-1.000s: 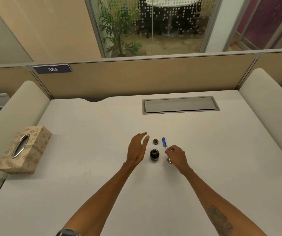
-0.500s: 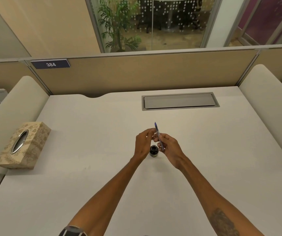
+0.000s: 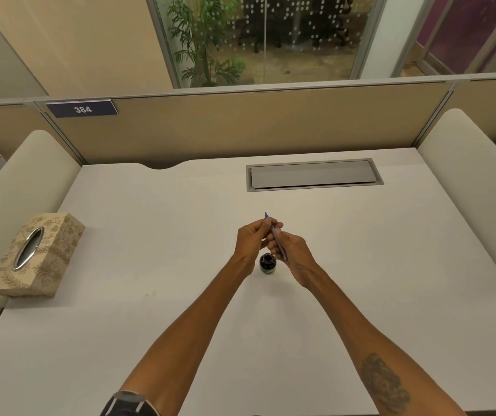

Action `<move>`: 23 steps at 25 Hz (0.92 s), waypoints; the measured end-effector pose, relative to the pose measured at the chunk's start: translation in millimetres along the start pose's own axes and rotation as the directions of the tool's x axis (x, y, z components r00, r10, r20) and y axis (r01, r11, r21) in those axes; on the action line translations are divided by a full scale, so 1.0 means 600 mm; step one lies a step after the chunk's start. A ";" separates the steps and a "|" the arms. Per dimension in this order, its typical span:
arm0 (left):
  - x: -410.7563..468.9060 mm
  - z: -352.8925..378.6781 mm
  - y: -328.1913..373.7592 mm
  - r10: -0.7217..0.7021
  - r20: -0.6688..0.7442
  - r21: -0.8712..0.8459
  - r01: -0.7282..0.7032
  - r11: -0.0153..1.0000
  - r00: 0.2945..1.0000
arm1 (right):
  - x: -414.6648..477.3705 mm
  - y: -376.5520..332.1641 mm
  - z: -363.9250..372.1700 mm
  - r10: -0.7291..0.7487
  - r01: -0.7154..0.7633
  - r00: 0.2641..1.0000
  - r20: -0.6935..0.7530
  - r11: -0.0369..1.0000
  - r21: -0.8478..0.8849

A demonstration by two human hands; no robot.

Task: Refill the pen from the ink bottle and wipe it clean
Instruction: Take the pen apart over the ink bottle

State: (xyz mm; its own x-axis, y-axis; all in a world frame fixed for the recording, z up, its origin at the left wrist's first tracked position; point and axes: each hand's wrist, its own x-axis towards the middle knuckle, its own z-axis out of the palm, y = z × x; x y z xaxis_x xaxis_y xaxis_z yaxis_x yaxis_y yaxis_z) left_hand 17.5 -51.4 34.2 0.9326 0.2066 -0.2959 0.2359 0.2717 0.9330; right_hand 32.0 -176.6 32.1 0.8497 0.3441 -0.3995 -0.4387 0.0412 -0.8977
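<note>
A: What does the scene show?
B: A wide pale bench (image 3: pixel 150 295), with a patterned tissue box (image 3: pixel 35 255) at its left edge. Near the middle, both hands meet just above an open ink bottle (image 3: pixel 267 263).

A: Who holds the pen?
B: The right hand (image 3: pixel 293 255) has its fingers clamped on the pen (image 3: pixel 276 239), blue end pointing toward the far edge. The left hand (image 3: pixel 251 240) pinches its upper part.

A: Which step is this?
B: Probably opening the pen; next, a twist apart, then dipping into the small bottle mouth

White desk (image 3: pixel 150 295) against tan partition (image 3: pixel 240 124); beyond, glass wall (image 3: pixel 300 40); potted plant (image 3: pixel 204 46)
</note>
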 end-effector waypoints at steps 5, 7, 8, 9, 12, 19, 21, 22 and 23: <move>0.011 0.010 -0.001 0.009 -0.058 -0.002 -0.009 1.000 0.998 | 0.009 0.009 0.007 -0.097 0.085 0.982 -0.161 0.993 -0.080; 0.014 0.008 -0.004 0.001 -0.047 0.043 0.001 0.999 0.999 | 0.008 0.001 0.008 0.005 -0.010 0.993 -0.121 0.999 -0.043; 0.017 0.007 -0.006 -0.018 -0.041 0.056 0.020 0.998 0.999 | 0.006 -0.002 0.009 0.055 -0.060 0.992 -0.110 0.998 -0.036; 0.019 0.006 -0.009 -0.034 -0.039 0.057 0.037 0.998 0.999 | 0.007 -0.003 0.009 0.082 -0.085 0.990 -0.113 0.996 -0.025; 0.016 0.006 -0.010 -0.024 -0.050 0.031 0.026 0.999 0.998 | 0.006 -0.003 0.005 0.066 -0.064 0.994 -0.081 0.997 0.032; 0.008 0.006 -0.007 -0.025 -0.043 -0.014 0.024 1.000 0.999 | 0.001 0.004 -0.006 0.144 -0.136 0.988 -0.050 0.980 0.143; 0.005 0.008 -0.007 -0.023 -0.045 -0.026 0.022 0.999 0.999 | 0.000 0.006 -0.011 0.141 -0.136 0.990 -0.021 0.978 0.155; 0.004 0.008 -0.008 -0.025 -0.047 -0.021 0.024 0.999 0.999 | -0.001 0.006 -0.013 0.163 -0.157 0.986 -0.018 0.972 0.175; 0.005 0.008 -0.009 -0.029 -0.047 -0.012 0.028 1.000 0.998 | -0.001 0.005 -0.014 0.184 -0.177 0.983 -0.017 0.965 0.196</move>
State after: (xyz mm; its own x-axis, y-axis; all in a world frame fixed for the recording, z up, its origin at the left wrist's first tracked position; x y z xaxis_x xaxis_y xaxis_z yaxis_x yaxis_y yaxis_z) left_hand 20.4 -56.5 28.9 0.9114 0.2430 -0.3322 0.2589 0.2889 0.9217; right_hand 32.8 -184.6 28.0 0.7596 0.3297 -0.5606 -0.6306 0.1627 -0.7588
